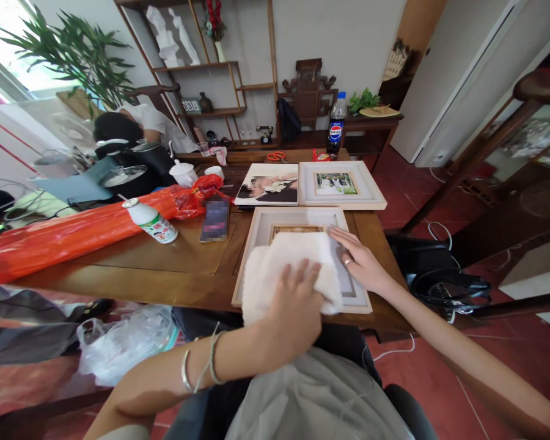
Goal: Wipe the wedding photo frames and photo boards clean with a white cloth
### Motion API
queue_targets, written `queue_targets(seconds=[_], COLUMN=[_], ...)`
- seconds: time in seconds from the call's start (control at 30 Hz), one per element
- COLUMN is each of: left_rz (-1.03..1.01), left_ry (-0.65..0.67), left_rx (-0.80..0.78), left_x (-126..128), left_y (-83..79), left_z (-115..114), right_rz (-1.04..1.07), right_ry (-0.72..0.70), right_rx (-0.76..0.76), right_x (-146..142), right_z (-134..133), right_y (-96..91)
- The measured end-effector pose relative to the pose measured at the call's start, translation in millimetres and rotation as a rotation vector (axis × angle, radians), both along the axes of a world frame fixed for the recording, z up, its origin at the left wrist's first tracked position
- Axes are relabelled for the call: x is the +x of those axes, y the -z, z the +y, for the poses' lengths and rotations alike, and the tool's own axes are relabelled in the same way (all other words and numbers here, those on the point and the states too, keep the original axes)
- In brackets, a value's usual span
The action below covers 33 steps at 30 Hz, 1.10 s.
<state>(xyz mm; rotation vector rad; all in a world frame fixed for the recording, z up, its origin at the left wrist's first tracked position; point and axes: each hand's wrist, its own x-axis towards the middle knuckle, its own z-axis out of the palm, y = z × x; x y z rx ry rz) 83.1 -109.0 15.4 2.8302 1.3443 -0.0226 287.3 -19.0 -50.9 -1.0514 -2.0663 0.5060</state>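
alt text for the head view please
A person's left hand lies on a white cloth over a light picture frame on a wooden table; the right hand is at the frame's right side. A framed photo lies beyond.

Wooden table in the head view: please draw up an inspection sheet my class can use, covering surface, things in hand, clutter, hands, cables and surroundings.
Surface: brown wooden table, smooth sheen.
Things in hand: white cloth lies over part of the near frame; a framed photo and a photo panel lie beyond.
Clutter: white bottle, phone, red plastic-wrapped bundle, cola bottle, orange-handled scissors.
Hands: left hand on the cloth, slightly blurred; right hand at the near frame's right side, fingers extended.
Cables: white cable below the table's right side.
Surroundings: open shelving, plant, wooden chair, another person at left.
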Motion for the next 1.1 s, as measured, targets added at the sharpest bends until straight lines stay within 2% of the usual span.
queue_targets(seconds=[0.13,0.3,0.4,0.5,0.6,0.7,0.77,0.8,0.87,0.97,1.1], left_rz=[0.051,-0.010,-0.023,-0.009,-0.014,-0.094,-0.116,-0.117,-0.108,-0.080,-0.014], left_ry=[-0.274,-0.256,-0.173,-0.051,0.033,0.058,0.048,0.026,-0.053,-0.134,-0.134], left_rx=[0.061,0.220,0.196,0.109,-0.012,-0.060,-0.053,-0.039,0.014,0.115,0.219], left_x=[-31,-60,-64,-58,-46,-35,-33,-33,-38,-52,-66], left_y=[2.7,7.6,10.7,3.3,-12.9,-22.8,-19.6,-15.1,-2.9,13.5,18.4], left_z=[48,102,112,87,32,-17,-28,-25,-4,49,113], right_rz=[0.003,-0.004,0.003,0.005,0.001,-0.005,-0.008,-0.007,0.001,0.009,0.003], right_ry=[-0.007,-0.025,-0.014,-0.012,-0.018,-0.012,-0.008,-0.009,-0.012,-0.022,-0.022], right_rx=[0.005,0.028,0.021,0.016,0.017,0.015,0.013,0.013,0.014,0.018,0.022], right_x=[0,0,0,0,1,0,0,0,0,0,0], right_z=[0,1,1,0,0,0,0,0,0,0,0], right_y=[0.8,2.6,1.6,0.6,0.4,0.5,0.6,0.7,0.9,1.2,1.2])
